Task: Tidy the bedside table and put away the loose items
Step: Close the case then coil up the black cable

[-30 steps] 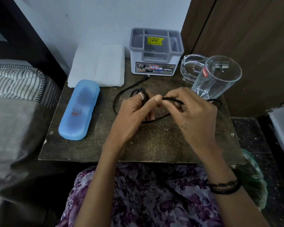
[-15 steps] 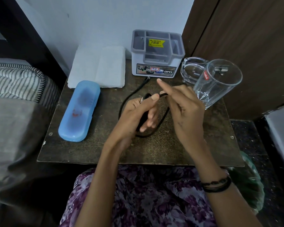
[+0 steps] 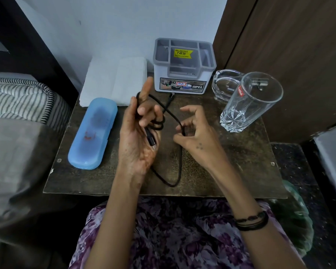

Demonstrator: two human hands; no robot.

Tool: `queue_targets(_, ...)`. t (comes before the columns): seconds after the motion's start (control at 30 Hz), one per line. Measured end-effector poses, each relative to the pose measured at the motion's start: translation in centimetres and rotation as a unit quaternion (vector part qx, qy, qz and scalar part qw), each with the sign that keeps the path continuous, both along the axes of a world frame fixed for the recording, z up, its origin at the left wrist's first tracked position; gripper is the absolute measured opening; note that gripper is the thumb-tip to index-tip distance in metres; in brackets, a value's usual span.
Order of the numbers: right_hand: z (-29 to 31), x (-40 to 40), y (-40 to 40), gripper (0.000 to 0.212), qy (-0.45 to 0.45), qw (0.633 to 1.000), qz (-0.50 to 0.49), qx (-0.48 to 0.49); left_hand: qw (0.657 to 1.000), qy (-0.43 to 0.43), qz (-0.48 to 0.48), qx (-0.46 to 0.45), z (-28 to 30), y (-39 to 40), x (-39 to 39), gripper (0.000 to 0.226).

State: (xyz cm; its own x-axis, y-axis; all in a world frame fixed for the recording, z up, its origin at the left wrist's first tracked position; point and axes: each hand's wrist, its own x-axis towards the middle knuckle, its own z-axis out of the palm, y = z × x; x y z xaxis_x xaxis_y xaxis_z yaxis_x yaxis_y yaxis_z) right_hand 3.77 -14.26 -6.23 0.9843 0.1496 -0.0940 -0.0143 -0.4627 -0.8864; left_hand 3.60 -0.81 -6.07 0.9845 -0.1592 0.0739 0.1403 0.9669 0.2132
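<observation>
moved: left hand point(image 3: 138, 133) turned palm-up, thin black cable point(image 3: 169, 113) now looped round its fingers, frame centre
right hand point(image 3: 194, 131): pinching cable
tabletop point(image 3: 231, 162): cable slack lower centre

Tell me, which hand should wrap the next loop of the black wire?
Probably the right hand: its fingers pinch the loose black cable, while the left hand is wrapped in coils.

Black cable point(image 3: 172, 113) — partly coiled

Loops wrap the left hand's point(image 3: 138, 136) fingers; a slack loop lies near the table's point(image 3: 231, 171) front edge.
</observation>
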Motion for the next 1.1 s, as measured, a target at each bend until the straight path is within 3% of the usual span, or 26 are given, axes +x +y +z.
queue_targets(0.13, -0.4, 0.2, -0.2, 0.042, 0.059, 0.991, 0.003, 0.118, 0.995, 0.059, 0.070, -0.028, 0.1, 0.6, 0.1, 0.037)
queue_targets(0.27, -0.1, 0.4, -1.1, 0.037, 0.101, 0.969, -0.013, 0.224, 0.984, 0.108, 0.142, 0.007, 0.3, 0.7, 0.1, 0.034)
queue_targets(0.6, 0.2, 0.3, -2.9, 0.036, 0.064, 0.979, -0.039, 0.187, 0.952, 0.142, 0.261, 0.076, -0.6, 2.8, 0.4, 0.042)
queue_targets(0.77, 0.3, 0.0, -3.0, 0.032, -0.047, 0.999, -0.008, -0.010, 0.931, 0.118, 0.282, 0.200, -0.7, 2.3, 0.7, 0.041)
queue_targets(0.9, 0.4, -0.2, -3.6, 0.015, -0.132, 0.987, 0.031, -0.086, 0.908, 0.133, 0.285, 0.278, -0.9, 2.5, 1.0, 0.038)
queue_targets(0.97, 0.6, -0.4, -3.6, 0.015, -0.206, 0.972, 0.055, -0.095, 0.878, 0.130, 0.277, 0.368, -0.7, 2.2, 1.0, 0.042)
queue_targets(1.1, 0.9, -0.8, -3.2, 0.022, -0.352, 0.929, 0.046, -0.106, 0.779, 0.049, 0.192, 0.595, -1.2, 0.8, 0.4, 0.035)
